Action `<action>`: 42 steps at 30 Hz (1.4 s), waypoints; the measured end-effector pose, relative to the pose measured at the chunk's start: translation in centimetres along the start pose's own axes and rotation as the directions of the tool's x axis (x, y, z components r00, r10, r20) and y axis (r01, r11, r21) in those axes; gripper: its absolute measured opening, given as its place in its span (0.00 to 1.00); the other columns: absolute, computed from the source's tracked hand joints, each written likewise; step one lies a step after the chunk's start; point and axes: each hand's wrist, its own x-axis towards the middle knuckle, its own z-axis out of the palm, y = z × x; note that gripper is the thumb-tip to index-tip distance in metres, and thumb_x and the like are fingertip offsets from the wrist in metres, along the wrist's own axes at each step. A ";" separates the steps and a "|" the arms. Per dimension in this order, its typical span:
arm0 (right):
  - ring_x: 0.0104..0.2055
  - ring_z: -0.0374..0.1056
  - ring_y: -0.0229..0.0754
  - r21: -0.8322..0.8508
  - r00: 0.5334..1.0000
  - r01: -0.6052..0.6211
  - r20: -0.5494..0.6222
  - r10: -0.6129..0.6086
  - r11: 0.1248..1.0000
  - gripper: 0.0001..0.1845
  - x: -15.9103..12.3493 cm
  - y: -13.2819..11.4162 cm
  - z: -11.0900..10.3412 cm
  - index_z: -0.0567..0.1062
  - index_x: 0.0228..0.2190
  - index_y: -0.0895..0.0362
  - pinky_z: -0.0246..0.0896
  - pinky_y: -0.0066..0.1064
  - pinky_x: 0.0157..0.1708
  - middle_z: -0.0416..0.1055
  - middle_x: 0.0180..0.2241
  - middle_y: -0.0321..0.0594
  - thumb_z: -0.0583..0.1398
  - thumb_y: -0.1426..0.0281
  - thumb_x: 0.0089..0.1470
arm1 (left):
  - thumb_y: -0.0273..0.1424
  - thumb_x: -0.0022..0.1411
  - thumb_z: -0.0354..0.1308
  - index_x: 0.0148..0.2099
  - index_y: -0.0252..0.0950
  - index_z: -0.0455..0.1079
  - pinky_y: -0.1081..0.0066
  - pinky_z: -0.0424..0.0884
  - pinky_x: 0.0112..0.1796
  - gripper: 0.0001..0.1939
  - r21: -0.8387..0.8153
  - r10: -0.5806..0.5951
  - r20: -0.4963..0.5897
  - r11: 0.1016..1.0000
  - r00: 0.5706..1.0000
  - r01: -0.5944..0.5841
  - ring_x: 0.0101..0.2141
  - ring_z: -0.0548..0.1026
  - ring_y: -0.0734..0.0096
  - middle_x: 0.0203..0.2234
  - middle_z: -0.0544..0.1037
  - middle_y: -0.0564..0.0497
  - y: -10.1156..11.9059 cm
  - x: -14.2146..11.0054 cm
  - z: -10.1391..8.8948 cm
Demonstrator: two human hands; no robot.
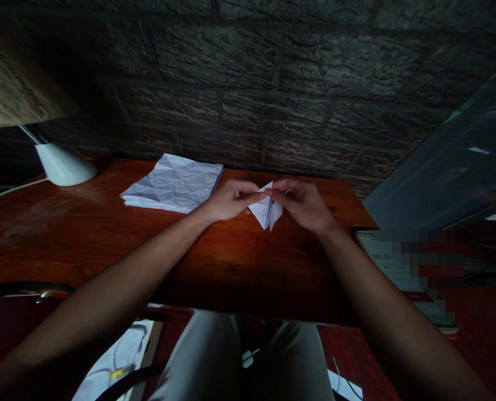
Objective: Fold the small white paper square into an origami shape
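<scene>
Between my two hands is a small piece of folded white paper [266, 213], kite-shaped, with its split points hanging downward. My left hand [232, 199] pinches its upper left part between thumb and fingers. From the other side, my right hand [300, 201] grips the upper right part, its thumb near the middle fold. The paper is held just over the wooden table [231, 262]. Beyond my left wrist lies a stack of creased white paper sheets [175, 181], covered in fold lines.
A lamp with a white base [64, 164] and woven shade [18, 83] stands at the left, its cord trailing off. A dark stone-block wall [239, 78] rises behind the table. At the right edge is a phone-like device [382, 250], partly blurred out.
</scene>
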 end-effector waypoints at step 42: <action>0.34 0.73 0.41 0.076 0.998 -0.049 -0.027 0.051 0.996 0.18 -0.1 -0.4 0.3 0.84 0.33 0.52 0.69 0.36 0.38 0.83 0.35 0.37 0.74 0.51 0.48 | 0.44 0.59 0.70 0.30 0.33 0.77 0.73 0.70 0.30 0.18 -0.043 -0.072 0.036 0.996 0.997 0.073 0.26 0.72 0.76 0.23 0.76 0.54 0.6 -0.2 0.5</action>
